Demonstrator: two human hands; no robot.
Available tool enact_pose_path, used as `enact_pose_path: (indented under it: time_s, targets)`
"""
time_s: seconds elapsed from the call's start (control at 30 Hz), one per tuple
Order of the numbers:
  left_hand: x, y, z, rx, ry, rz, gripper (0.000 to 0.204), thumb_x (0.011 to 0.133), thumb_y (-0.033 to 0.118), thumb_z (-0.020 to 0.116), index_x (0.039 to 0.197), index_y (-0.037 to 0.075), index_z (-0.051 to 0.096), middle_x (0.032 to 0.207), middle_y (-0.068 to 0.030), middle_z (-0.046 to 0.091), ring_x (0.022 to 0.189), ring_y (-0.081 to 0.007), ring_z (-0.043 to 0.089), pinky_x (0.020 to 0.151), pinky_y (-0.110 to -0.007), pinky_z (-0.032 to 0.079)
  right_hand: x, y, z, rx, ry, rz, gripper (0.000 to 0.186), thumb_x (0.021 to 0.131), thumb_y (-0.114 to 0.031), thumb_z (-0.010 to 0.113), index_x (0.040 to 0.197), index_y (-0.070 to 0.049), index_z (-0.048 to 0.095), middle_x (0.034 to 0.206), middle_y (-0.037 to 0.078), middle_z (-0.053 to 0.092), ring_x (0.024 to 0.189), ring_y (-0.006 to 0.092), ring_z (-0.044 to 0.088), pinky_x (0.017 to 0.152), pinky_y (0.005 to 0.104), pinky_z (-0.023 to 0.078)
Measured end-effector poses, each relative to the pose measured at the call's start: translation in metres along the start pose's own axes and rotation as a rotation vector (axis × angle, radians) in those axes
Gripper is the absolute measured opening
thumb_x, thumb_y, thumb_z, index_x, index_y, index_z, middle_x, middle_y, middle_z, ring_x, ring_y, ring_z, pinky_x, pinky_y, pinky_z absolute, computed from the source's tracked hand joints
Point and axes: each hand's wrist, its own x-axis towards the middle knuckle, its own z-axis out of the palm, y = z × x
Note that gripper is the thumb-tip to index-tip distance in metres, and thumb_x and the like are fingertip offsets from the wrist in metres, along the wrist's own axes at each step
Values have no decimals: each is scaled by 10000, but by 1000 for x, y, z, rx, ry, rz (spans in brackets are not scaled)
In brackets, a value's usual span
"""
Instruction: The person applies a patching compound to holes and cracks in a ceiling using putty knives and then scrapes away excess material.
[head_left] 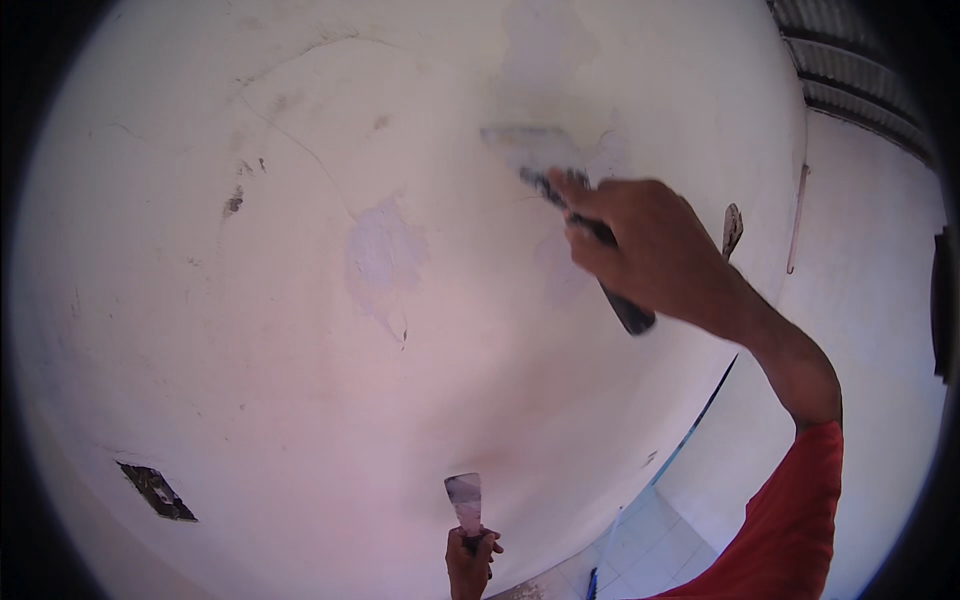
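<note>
My right hand (640, 235) is closed round the black handle of a wide putty knife (625, 310). The blade of that knife, smeared by motion, lies against or close to the pale wall (300, 400), beside a patch of light filler (606, 152). Low in the view, my left hand (470, 560) grips a smaller putty knife (465, 500), its blade pointing up and partly coated with whitish paste. Another filler patch (385, 250) marks the wall left of my right hand, with thin cracks and dark scuffs around it.
A rectangular opening (158, 491) is cut into the wall at the lower left. On the right are an adjoining wall (860, 280), a corrugated roof (850, 60) and a dark object (941, 305) at the edge. Pale floor tiles (650, 545) show below.
</note>
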Motion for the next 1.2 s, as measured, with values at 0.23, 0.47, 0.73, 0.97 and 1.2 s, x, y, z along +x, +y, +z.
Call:
enact_pose_path:
  time_s: [0.23,0.47,0.73,0.97,1.2]
  targets:
    - [-3,2,-1,29,2,-51,184,870,153,650,981,34,564,686,-41,610,463,-82,452,377,-242,351,40,68,-63,53,332,115,464,845,-317,647,1195,-16,691,640,146,636,589,233,645,638,357,540]
    - [-1,-6,-2,48,45,-47,168,872,146,629,971,29,560,687,-46,615,461,-92,458,380,-246,353,90,71,-70,244,256,-6,382,842,-271,634,998,69,708,613,24,547,552,85,498,531,281,444]
    - [1,-7,-6,-8,40,-28,170,873,112,646,995,35,556,689,-46,623,504,-75,483,417,-224,372,18,14,-53,203,-21,16,437,783,-207,613,1147,21,695,745,230,683,648,302,668,736,391,538]
    - [-1,-13,-6,18,72,26,156,880,123,646,986,38,569,691,-44,633,522,-85,498,442,-238,395,82,130,-33,-152,565,-220,425,943,-227,591,1362,-153,598,895,69,683,745,220,643,684,383,543]
    - [4,-13,-13,141,51,-66,172,883,147,641,990,33,570,690,-46,637,518,-94,504,442,-247,398,97,166,-8,-481,455,-108,545,971,-196,599,1475,-326,437,920,33,556,751,198,594,678,381,525]
